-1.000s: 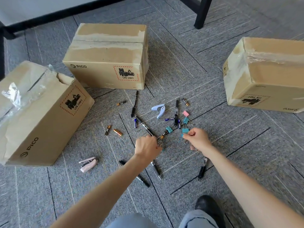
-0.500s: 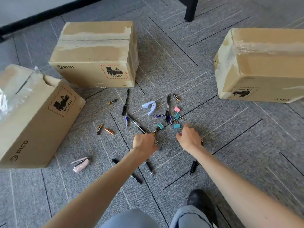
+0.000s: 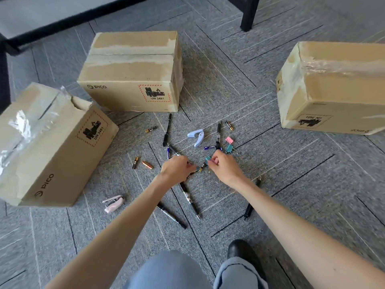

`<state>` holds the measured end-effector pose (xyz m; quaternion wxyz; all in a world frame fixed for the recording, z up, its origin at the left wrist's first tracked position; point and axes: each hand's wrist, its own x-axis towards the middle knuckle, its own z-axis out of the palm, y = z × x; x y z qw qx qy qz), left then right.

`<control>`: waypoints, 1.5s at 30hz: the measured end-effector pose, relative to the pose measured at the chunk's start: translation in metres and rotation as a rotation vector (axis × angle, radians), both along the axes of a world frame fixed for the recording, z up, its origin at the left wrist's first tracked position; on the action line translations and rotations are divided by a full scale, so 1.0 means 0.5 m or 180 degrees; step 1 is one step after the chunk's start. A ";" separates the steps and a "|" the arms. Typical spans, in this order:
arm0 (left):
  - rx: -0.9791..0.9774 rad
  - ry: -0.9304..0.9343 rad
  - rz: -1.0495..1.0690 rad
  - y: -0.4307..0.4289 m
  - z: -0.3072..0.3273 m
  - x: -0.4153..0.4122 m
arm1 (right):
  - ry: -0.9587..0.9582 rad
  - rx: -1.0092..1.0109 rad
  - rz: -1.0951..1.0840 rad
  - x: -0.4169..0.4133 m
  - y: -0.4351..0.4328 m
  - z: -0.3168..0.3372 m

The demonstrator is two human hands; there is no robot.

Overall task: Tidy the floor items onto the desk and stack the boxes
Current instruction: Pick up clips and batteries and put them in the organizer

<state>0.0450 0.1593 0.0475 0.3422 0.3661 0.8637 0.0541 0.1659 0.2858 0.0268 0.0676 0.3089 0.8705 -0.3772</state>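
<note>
Three boxes [image 3: 133, 74] sit unstacked on the floor [image 3: 270, 163], one left, one at the back, one right, with the small stuff scattered between them, so I'd leave the boxes till the bits are up. Pens [image 3: 188, 197] next: sweep them parallel and grab them as one bundle. Both hands are down in the middle of the pile. The right hand [image 3: 224, 166] is pinched on a teal clip [image 3: 207, 159]; the left hand [image 3: 177, 168] is curled over something, can't tell what. Best to fill one palm with clips and batteries [image 3: 147, 165] rather than going one by one, they roll.
</note>
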 end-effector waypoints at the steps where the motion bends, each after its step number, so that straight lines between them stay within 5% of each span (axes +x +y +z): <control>1: 0.0095 -0.0086 0.0149 -0.004 0.025 -0.014 | 0.0020 -0.0021 0.0028 -0.012 0.002 0.023; 8: 0.0676 -0.0374 0.1215 -0.047 0.321 -0.087 | 0.0253 -0.0075 0.0112 -0.108 0.000 0.328; 26: 0.1012 -0.0202 0.2134 -0.050 1.419 -0.168 | 0.0619 0.0017 0.0401 -0.307 0.031 1.455; 35: 0.1147 -0.0101 0.2227 -0.035 1.644 -0.227 | 0.0898 0.0047 0.0610 -0.376 0.066 1.688; 45: 0.1261 0.0225 0.1973 0.019 1.733 -0.409 | 0.1100 0.0052 0.0498 -0.537 0.112 1.770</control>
